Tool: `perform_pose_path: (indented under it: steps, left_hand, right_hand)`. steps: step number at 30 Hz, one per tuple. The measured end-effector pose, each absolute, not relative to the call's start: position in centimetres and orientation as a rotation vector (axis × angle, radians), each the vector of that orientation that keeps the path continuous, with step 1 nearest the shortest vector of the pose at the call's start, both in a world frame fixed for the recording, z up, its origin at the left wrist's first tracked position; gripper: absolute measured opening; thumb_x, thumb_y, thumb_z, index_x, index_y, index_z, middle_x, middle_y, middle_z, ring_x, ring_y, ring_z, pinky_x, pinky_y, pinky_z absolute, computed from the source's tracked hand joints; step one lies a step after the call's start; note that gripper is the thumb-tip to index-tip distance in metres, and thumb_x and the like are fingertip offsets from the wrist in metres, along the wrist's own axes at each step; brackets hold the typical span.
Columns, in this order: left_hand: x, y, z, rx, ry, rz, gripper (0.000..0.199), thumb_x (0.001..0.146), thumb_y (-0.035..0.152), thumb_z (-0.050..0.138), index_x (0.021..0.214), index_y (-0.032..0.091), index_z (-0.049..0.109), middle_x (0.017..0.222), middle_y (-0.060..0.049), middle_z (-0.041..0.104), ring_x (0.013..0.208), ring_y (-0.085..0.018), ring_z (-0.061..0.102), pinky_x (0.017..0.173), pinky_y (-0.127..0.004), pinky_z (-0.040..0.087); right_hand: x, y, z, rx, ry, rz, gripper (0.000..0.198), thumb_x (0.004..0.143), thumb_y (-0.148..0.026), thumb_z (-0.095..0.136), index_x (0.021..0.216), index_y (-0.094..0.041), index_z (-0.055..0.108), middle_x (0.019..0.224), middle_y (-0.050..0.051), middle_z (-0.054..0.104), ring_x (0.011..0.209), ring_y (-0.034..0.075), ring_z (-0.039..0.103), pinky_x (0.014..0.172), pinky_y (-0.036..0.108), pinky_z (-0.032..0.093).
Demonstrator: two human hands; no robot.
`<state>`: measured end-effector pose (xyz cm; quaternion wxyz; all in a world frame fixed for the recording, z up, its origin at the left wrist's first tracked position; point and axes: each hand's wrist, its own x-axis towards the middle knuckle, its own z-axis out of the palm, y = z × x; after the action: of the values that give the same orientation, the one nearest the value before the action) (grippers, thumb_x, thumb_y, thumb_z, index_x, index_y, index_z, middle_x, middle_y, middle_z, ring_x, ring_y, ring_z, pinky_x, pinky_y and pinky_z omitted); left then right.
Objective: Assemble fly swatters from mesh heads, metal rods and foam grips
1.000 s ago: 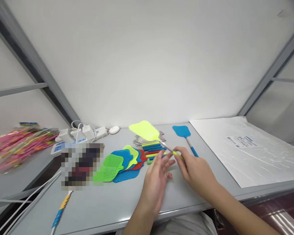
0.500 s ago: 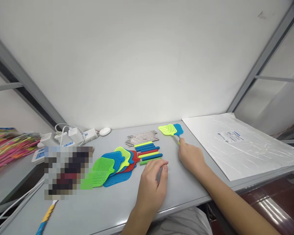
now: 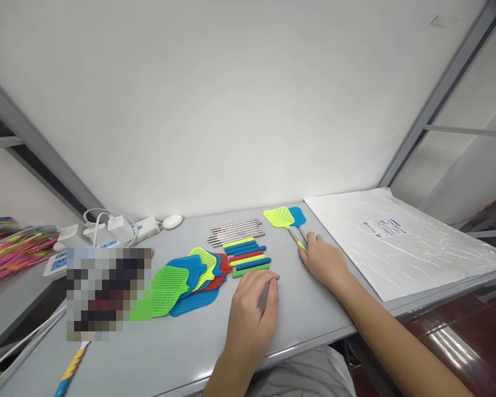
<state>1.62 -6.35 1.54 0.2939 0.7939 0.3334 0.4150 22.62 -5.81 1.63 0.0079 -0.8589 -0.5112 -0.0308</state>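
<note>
At the right of the table, my right hand [image 3: 323,257] has its fingers closed around the handle end of a yellow-green fly swatter [image 3: 279,217]. That swatter lies partly over a blue fly swatter [image 3: 298,215], whose handle runs under my hand. My left hand [image 3: 254,303] rests loosely curved on the table, holding nothing, with a gap between thumb and forefinger. Just beyond it is a row of coloured handle tubes [image 3: 248,258]. Several metal rods [image 3: 236,232] lie behind the tubes. Left of them, loose swatter heads [image 3: 169,289] in green, blue, yellow and red overlap.
A white wrapped flat package [image 3: 413,248] covers the table's right side. Power strips with chargers [image 3: 122,229] and a round white device [image 3: 172,221] sit back left. Pink and yellow items [image 3: 20,251] are heaped far left. A pixelated patch hides part of the table.
My right hand has moved slightly toward me along the yellow-green swatter, and more of its handle shows. The left hand stays put. The view has shifted a little.
</note>
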Motion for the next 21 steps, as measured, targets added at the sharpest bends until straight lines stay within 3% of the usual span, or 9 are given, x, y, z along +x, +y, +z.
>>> perform_pose_path:
  steps: [5, 21]
  left_hand:
    - [1.6, -6.4, 1.5, 2.098, 0.891, 1.114, 0.017, 0.094, 0.023, 0.048, 0.099, 0.022, 0.064, 0.102, -0.006, 0.067, 0.1, -0.021, 0.059, 0.088, -0.035, 0.046]
    - [1.5, -6.5, 1.6, 2.099, 0.893, 1.124, 0.016, 0.093, 0.022, 0.049, 0.099, 0.022, 0.065, 0.101, -0.005, 0.068, 0.099, -0.022, 0.06, 0.087, -0.035, 0.047]
  right_hand:
    - [23.5, -5.8, 1.4, -2.708, -1.572, 0.021, 0.028, 0.098, -0.039, 0.029, 0.103, -0.016, 0.045, 0.088, 0.009, 0.061, 0.076, 0.025, 0.066, 0.059, 0.032, 0.04]
    - [24.5, -5.7, 1.6, -2.765, -1.47, 0.06, 0.027, 0.099, -0.031, 0.026, 0.109, -0.013, 0.044, 0.093, 0.013, 0.064, 0.084, 0.026, 0.067, 0.065, 0.033, 0.041]
